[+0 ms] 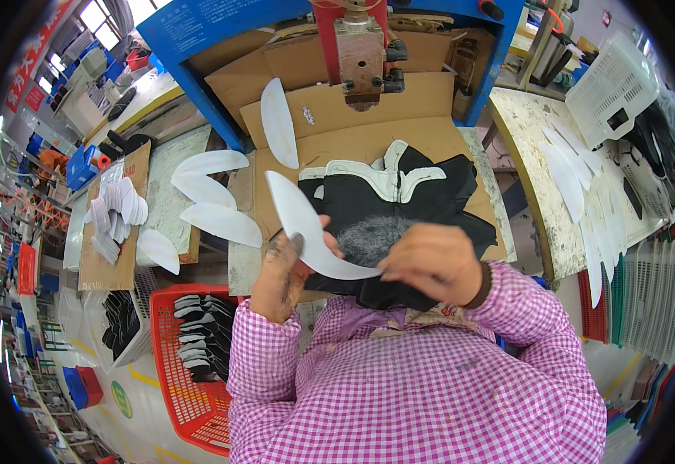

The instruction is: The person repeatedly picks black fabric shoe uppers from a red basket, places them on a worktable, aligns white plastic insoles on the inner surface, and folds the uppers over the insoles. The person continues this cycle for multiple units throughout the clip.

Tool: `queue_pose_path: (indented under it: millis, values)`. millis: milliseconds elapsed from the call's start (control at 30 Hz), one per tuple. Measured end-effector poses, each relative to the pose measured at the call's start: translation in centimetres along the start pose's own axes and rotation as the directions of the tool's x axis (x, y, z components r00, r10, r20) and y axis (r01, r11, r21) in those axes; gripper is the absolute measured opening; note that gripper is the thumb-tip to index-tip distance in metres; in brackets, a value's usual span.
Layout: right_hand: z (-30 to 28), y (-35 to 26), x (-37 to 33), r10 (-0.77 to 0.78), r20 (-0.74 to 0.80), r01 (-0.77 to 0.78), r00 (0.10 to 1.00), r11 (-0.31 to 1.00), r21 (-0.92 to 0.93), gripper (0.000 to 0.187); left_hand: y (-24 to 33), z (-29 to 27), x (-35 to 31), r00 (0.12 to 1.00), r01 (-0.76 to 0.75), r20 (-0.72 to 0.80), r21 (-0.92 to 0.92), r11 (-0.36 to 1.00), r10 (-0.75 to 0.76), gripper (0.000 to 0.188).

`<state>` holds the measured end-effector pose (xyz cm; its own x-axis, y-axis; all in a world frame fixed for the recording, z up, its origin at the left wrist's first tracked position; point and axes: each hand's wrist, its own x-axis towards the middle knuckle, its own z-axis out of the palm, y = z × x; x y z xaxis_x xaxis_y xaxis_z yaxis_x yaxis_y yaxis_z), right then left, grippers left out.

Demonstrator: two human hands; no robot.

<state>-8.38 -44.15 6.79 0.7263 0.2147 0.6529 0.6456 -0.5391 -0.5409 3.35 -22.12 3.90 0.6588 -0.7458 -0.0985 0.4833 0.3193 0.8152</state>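
My left hand [285, 267] grips a curved white sheet piece [306, 226], thumb on its face and fingers behind. Its lower tip is pinched between the fingers of my right hand [434, 263], and the piece bends between both hands. Beneath them lies a stack of black fabric pieces [364, 205] with white-trimmed edges [345, 168]; a whitish, dusty patch marks the top one. Similar white pieces lie to the left: one on the cardboard [278, 124], others on the side table [212, 185].
A blue-framed press with a red and metal head [360, 58] stands over the cardboard-lined bench. At lower left is a red basket [169, 340] holding black-and-white pieces. White stacks [117, 213] lie on a cardboard sheet. More white pieces [565, 182] cover the right table, beside a white crate [614, 89].
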Motion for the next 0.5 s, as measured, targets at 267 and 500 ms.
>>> queue_pose_path:
  millis: [267, 500]
  values:
    - [-4.5, -0.3, 0.8, 0.237, 0.287, -0.276, 0.928, 0.955, 0.105, 0.013, -0.8, 2.9, 0.0, 0.855, 0.353, 0.255, 0.351, 0.867, -0.451, 0.067]
    - [-4.8, -1.1, -0.1, 0.258, 0.191, -0.279, 0.947, 0.956, 0.090, 0.010, -1.7, 2.5, 0.6, 0.902, 0.321, 0.266, 0.111, 0.940, -0.340, 0.037]
